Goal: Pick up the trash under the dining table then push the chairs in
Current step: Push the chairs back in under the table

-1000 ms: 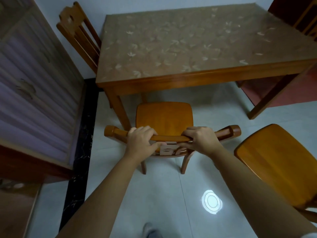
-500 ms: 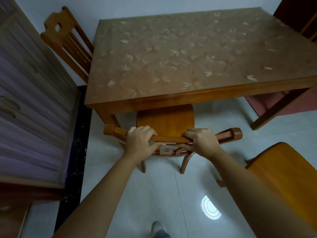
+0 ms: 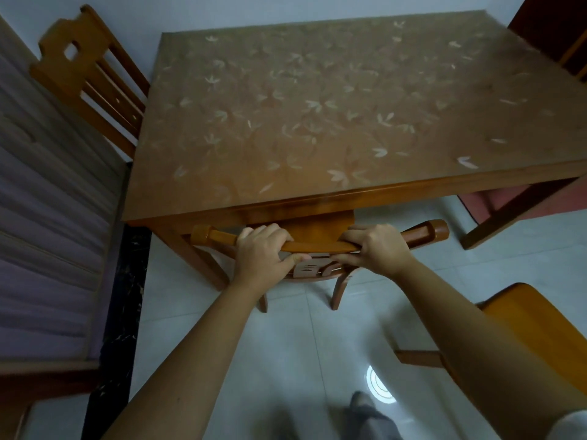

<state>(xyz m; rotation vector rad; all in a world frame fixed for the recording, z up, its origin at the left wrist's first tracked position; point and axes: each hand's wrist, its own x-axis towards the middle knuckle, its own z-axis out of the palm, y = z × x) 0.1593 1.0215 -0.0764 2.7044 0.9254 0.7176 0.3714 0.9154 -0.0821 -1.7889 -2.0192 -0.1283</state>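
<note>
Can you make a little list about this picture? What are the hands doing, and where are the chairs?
left hand: grips the top rail of the middle chair
right hand: grips the same rail
middle chair: seat mostly under the dining table
left chair: at the table's left end
right chair: out on the floor, not under the table

White sleeve, grey shoe
</note>
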